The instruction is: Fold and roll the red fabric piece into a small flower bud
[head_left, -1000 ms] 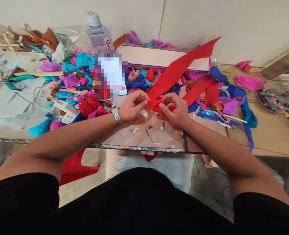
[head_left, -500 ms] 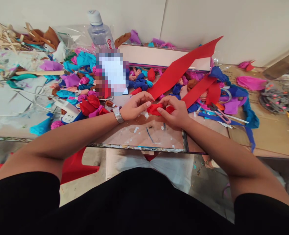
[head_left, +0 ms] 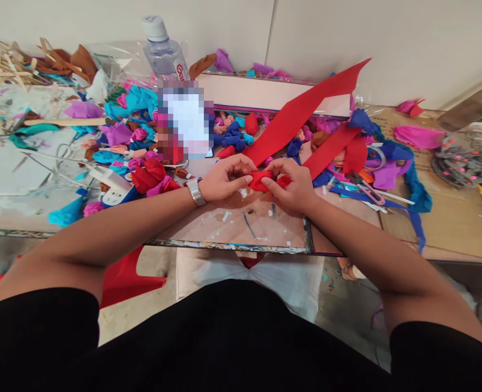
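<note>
Between my two hands is a strip of red crepe paper (head_left: 259, 181), folded or rolled where the fingers meet it. My left hand (head_left: 227, 178), with a metal watch (head_left: 196, 191) on its wrist, pinches its left end between thumb and fingers. From the other side my right hand (head_left: 289, 184) grips the same paper, thumb in front and fingers behind. A long red paper strip (head_left: 306, 111) slants up behind the hands to the right. Another red strip (head_left: 333, 152) lies beyond my right hand.
Crumpled paper pieces (head_left: 135, 103) and rolled paper buds cover the table's back. A bottle (head_left: 163, 54) stands by a blurred-out bright screen (head_left: 186, 120). A power strip (head_left: 114, 185) with cable lies left; pink-handled scissors (head_left: 372, 193) lie right. The table's front edge (head_left: 233, 245) is close to my body.
The red paper between my fingertips looks smoother and more stretched across than before. Both hands stay in nearly the same place, and the things on the table have not moved.
</note>
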`<state>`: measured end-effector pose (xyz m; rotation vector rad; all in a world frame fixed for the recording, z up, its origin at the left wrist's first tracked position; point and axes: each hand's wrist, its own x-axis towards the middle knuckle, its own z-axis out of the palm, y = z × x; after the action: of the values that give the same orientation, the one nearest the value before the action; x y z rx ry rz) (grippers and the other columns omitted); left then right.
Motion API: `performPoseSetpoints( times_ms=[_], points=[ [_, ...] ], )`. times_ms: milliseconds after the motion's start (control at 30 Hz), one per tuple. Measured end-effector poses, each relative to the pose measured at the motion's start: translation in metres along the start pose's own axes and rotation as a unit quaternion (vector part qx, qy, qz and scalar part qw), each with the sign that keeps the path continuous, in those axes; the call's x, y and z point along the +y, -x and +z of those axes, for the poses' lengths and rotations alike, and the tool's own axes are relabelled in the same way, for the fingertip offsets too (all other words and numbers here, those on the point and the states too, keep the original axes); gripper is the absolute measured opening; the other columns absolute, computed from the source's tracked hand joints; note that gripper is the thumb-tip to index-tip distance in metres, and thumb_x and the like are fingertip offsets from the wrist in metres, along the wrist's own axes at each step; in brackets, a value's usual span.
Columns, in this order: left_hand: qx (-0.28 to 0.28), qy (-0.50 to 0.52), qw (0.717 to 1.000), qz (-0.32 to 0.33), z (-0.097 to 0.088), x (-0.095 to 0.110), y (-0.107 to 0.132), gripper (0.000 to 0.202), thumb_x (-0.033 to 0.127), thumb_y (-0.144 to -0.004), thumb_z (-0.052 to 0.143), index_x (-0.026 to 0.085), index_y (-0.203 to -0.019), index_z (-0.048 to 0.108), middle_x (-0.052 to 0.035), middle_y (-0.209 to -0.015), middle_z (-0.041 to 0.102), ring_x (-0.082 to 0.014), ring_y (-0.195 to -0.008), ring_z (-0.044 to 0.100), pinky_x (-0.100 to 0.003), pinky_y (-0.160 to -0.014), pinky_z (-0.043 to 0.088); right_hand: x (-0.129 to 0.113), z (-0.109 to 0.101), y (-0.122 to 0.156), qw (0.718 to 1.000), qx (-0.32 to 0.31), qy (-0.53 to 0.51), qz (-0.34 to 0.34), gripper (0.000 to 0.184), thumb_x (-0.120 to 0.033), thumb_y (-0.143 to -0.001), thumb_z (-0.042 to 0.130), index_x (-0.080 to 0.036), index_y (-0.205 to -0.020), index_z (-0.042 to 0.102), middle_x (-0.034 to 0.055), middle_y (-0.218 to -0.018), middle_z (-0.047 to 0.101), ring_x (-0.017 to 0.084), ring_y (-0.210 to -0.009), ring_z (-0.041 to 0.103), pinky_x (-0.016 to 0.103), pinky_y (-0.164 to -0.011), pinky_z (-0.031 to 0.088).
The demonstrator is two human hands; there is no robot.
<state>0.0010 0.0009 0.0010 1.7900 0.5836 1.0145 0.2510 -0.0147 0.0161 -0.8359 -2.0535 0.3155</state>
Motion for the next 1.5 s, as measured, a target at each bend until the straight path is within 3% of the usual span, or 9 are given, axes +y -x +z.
performPoseSetpoints(
  times_ms=[300, 633, 1233, 1500],
  points=[
    [-0.004, -0.014, 1.000, 0.018, -0.0010, -0.0047, -0.0005, 0.032, 0.038, -0.097, 0.077, 0.017, -0.117, 0.065, -0.0022, -0.091, 0.073, -0.0083, -0.074, 0.069, -0.019, -0.069, 0.053, -0.0023, -0.0008, -0.0006, 1.000, -0.006, -0.002, -0.005, 0.039, -0.060, -0.100, 0.067, -0.022, -0.105, 0.070, 0.0011, -0.083, 0.071, 0.015, -0.078, 0.064, 0.034, -0.082, 0.049],
    [-0.005, -0.012, 1.000, 0.005, -0.0005, -0.0002, -0.0005, 0.040, 0.049, -0.098, 0.076, 0.016, -0.118, 0.065, -0.0039, -0.091, 0.074, -0.0094, -0.074, 0.069, -0.020, -0.069, 0.055, -0.0028, -0.0019, -0.0014, 1.000, -0.027, 0.005, 0.003, 0.042, -0.063, -0.101, 0.063, -0.022, -0.105, 0.070, 0.0011, -0.083, 0.070, 0.015, -0.078, 0.064, 0.035, -0.085, 0.051],
    [-0.015, -0.043, 0.999, 0.005, -0.0030, -0.0047, 0.0014, 0.033, 0.034, -0.093, 0.075, 0.018, -0.120, 0.066, -0.0045, -0.095, 0.073, -0.0123, -0.080, 0.070, -0.024, -0.074, 0.057, -0.0030, -0.0028, 0.0016, 0.998, -0.064, 0.005, -0.016, 0.035, -0.056, -0.100, 0.066, -0.023, -0.111, 0.072, 0.0028, -0.091, 0.073, 0.017, -0.081, 0.062, 0.034, -0.083, 0.049],
    [-0.006, -0.043, 0.999, 0.002, -0.0017, -0.0040, 0.0012, 0.030, 0.038, -0.095, 0.075, 0.017, -0.117, 0.068, -0.0052, -0.095, 0.075, -0.0111, -0.079, 0.069, -0.022, -0.074, 0.055, -0.0031, -0.0032, 0.0008, 0.997, -0.074, 0.004, -0.009, 0.038, -0.059, -0.101, 0.065, -0.023, -0.111, 0.071, 0.0030, -0.091, 0.073, 0.017, -0.082, 0.063, 0.035, -0.085, 0.051]
  ],
)
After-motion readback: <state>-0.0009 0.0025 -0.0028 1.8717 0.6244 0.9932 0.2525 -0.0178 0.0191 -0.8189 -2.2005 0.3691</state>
